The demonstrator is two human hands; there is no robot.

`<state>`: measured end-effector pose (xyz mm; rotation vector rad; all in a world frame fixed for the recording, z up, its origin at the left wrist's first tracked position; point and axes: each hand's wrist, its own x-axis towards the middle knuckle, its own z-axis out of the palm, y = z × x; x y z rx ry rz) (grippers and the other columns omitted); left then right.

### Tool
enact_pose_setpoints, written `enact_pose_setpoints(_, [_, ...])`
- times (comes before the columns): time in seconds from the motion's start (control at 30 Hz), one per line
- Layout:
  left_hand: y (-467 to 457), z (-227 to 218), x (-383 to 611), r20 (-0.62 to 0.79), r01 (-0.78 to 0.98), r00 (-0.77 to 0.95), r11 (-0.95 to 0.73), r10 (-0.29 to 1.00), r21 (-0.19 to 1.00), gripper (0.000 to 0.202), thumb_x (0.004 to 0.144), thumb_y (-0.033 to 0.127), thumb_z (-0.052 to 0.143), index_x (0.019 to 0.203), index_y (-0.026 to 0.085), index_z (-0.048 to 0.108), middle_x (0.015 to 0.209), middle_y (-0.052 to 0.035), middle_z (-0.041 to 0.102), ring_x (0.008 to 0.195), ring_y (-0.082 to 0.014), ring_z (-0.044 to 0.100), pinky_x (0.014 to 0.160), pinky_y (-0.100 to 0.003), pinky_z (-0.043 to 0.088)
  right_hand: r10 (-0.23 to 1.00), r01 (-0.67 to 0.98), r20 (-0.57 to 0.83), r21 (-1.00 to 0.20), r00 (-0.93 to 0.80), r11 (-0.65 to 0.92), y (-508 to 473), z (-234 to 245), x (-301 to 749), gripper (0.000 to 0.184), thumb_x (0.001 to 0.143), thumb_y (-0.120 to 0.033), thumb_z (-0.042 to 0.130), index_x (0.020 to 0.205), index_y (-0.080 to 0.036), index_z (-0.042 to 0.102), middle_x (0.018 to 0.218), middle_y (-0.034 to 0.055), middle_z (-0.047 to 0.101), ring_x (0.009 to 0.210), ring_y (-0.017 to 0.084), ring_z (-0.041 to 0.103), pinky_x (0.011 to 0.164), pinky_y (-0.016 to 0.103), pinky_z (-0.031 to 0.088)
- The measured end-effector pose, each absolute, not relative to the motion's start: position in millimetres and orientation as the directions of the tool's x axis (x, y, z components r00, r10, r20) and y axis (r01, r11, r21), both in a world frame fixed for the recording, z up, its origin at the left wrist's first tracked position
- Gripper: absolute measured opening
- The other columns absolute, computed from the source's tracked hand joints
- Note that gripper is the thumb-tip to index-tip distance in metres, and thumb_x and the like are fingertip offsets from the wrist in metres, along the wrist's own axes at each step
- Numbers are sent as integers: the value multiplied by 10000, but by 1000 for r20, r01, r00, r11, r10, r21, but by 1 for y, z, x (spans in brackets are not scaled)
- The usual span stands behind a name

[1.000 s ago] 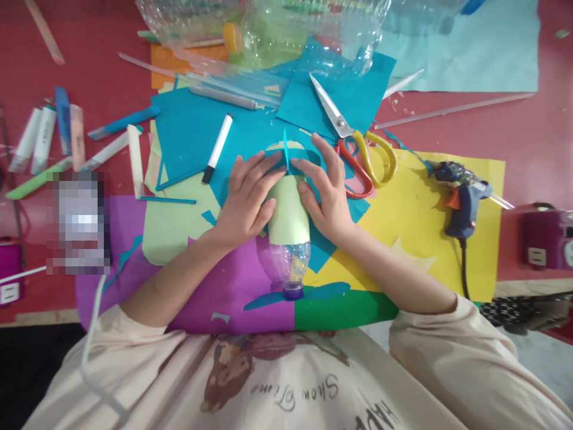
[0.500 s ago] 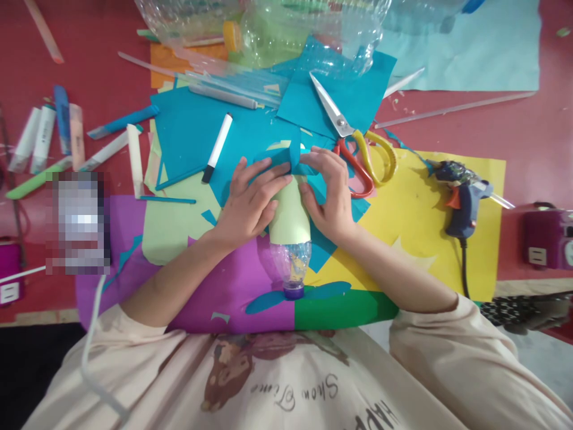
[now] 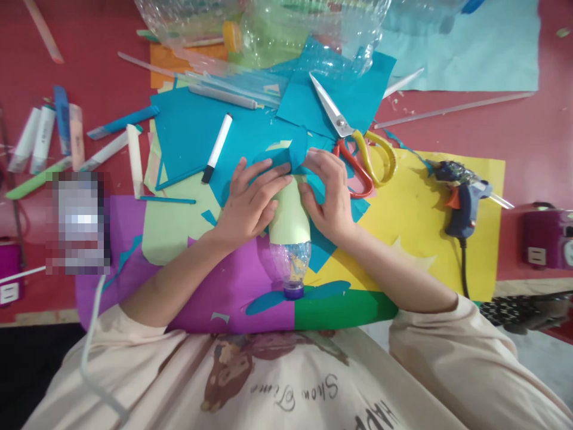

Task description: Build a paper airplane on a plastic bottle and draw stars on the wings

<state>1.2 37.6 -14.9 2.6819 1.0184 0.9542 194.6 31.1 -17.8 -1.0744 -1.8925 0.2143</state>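
A clear plastic bottle (image 3: pixel 296 261) wrapped partly in light green paper (image 3: pixel 290 218) lies with its purple cap (image 3: pixel 293 291) toward me. Blue paper pieces (image 3: pixel 297 152) stick out at its far end, one standing up. My left hand (image 3: pixel 250 200) is closed on the bottle's left side, its fingers reaching over the blue paper at the far end. My right hand (image 3: pixel 330 194) holds the other side, thumb against the green wrap and fingertips at the upright blue piece. Just under the cap lies a blue paper strip (image 3: pixel 329 291) with rounded ends.
Scissors (image 3: pixel 342 128) with red and yellow handles lie beyond my right hand. A glue gun (image 3: pixel 463 203) rests on yellow paper (image 3: pixel 483 257) at the right. Several markers (image 3: pixel 43 134) and a blurred-out device (image 3: pixel 80 224) lie left. Large clear bottles (image 3: pixel 308 36) stand at the back.
The upright blue paper piece has tilted to the right and shows more of its face. My right fingertips have shifted slightly with it; my left hand stays in place.
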Motion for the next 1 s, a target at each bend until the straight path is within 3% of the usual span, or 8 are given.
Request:
enact_pose_setpoints(0.2, [37, -16, 0, 476, 587, 575, -741, 665, 327, 398, 1012, 351, 198, 1383, 305, 335, 1427, -32, 476, 1380, -187, 354, 1193, -401, 164, 745, 532, 652, -585, -139, 612, 30, -17, 194, 460, 896, -228, 554, 1317, -296, 379, 1124, 67, 641, 1110, 249, 612, 951, 453, 536])
enact_pose_setpoints(0.4, [38, -18, -1, 468, 592, 570, -733, 675, 336, 418, 1007, 374, 184, 1411, 314, 274, 1443, -32, 454, 1408, -170, 307, 1197, -405, 151, 774, 533, 605, -601, -183, 596, 30, -18, 193, 471, 923, -236, 509, 1345, -307, 310, 1128, 65, 632, 1077, 237, 641, 964, 471, 527])
enact_pose_setpoints(0.6, [38, -18, -2, 423, 607, 556, -697, 716, 381, 425, 1000, 419, 176, 1385, 324, 328, 1475, -1, 426, 1402, -197, 334, 1197, -444, 153, 740, 531, 647, -570, -181, 627, 30, -18, 193, 449, 920, -233, 524, 1336, -289, 366, 1146, 64, 643, 1123, 237, 616, 957, 424, 534])
enact_pose_setpoints(0.77, [39, -19, -1, 398, 627, 501, -639, 768, 445, 486, 978, 529, 174, 1386, 343, 362, 1535, 19, 323, 1439, -229, 260, 1205, -458, 135, 728, 536, 651, -544, -215, 645, 29, -15, 194, 448, 937, -224, 493, 1354, -302, 348, 1149, 43, 672, 1150, 209, 600, 982, 382, 521])
enact_pose_setpoints(1.0, [38, -16, 0, 351, 668, 471, -587, 809, 457, 533, 960, 590, 160, 1396, 358, 361, 1540, 22, 300, 1454, -241, 214, 1203, -492, 122, 821, 618, 518, -570, -241, 541, 28, -17, 197, 344, 963, -330, 412, 1303, -274, 421, 1118, 72, 689, 1173, 232, 587, 1038, 443, 475])
